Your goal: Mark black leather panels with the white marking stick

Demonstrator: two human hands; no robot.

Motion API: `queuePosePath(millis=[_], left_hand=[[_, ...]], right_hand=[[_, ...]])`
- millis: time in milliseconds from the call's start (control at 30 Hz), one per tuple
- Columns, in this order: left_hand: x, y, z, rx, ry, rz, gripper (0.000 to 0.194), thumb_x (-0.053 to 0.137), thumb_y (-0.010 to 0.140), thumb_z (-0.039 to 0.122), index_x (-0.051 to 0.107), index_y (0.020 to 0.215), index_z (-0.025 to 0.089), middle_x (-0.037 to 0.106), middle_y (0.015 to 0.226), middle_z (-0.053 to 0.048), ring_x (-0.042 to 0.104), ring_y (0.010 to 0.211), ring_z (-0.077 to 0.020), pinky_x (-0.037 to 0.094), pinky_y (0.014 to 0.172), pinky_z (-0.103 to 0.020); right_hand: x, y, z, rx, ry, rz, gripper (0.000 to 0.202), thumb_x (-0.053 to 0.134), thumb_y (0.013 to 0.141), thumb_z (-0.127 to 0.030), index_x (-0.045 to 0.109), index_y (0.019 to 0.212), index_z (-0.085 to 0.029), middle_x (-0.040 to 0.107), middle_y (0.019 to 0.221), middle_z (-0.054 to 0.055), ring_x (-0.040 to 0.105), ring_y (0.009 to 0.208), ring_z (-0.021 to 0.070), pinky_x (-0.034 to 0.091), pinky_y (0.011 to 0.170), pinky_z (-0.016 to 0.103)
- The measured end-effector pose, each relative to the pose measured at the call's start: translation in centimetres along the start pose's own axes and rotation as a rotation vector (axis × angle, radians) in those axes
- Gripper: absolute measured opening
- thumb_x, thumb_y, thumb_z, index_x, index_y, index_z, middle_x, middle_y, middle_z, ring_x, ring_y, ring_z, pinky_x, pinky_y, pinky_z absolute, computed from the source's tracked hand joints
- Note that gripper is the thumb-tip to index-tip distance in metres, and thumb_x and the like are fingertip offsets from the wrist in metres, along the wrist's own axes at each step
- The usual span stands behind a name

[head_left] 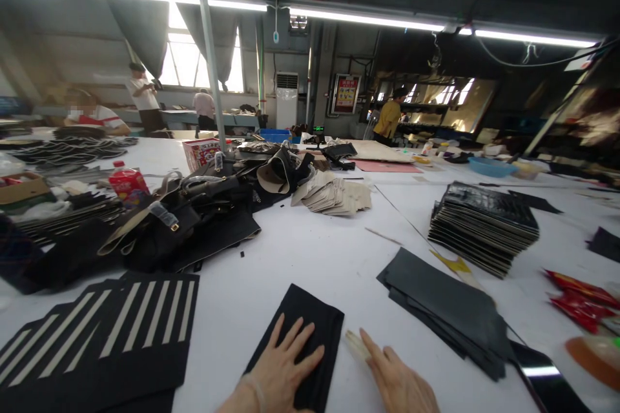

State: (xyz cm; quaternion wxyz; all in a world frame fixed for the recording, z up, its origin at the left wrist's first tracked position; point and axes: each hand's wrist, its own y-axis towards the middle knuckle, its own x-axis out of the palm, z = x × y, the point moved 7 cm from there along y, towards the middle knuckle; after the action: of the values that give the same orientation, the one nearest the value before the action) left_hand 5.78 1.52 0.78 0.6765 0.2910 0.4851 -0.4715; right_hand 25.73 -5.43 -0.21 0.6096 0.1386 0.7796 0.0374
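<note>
My left hand lies flat on a black panel; at three o'clock, my right hand touches the table.

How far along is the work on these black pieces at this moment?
Looks done: black pieces lie in a fanned pile and a taller stack on the white table. In hand: the left hand lies flat on one black piece; the right hand rests on the table beside it, near a pale strip. Left, probably: the striped pieces and the heap.
</note>
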Motion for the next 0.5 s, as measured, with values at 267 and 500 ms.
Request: queuePosePath(millis=[267,500], left_hand=[[-1.3,-0.7,-2.9,-0.278,-0.018,0.208,0.078,0.048,0.081,0.059,0.016,0.141,0.022,0.015,0.147,-0.01,0.015,0.134,-0.0304,0.02,0.108,-0.053],[1.9,-0.1,-3.4,-0.342,0.105,0.264,0.091,0.04,0.076,0.072,0.014,0.141,0.013,0.011,0.146,-0.015,0.013,0.134,-0.0336,0.019,0.107,-0.054]], right_hand=[[-0.6,0.8,-3.5,-0.106,0.467,-0.01,0.041,0.034,0.093,-0.029,0.043,0.132,-0.024,0.057,0.083,0.003,0.059,0.067,0.0124,0.05,0.063,0.02],[3.0,2.0,-6.6,-0.42,-0.099,0.177,0.056,0.045,0.075,-0.008,0.049,0.127,-0.028,0.064,0.089,0.004,0.06,0.085,0.0222,0.046,0.073,0.035]])
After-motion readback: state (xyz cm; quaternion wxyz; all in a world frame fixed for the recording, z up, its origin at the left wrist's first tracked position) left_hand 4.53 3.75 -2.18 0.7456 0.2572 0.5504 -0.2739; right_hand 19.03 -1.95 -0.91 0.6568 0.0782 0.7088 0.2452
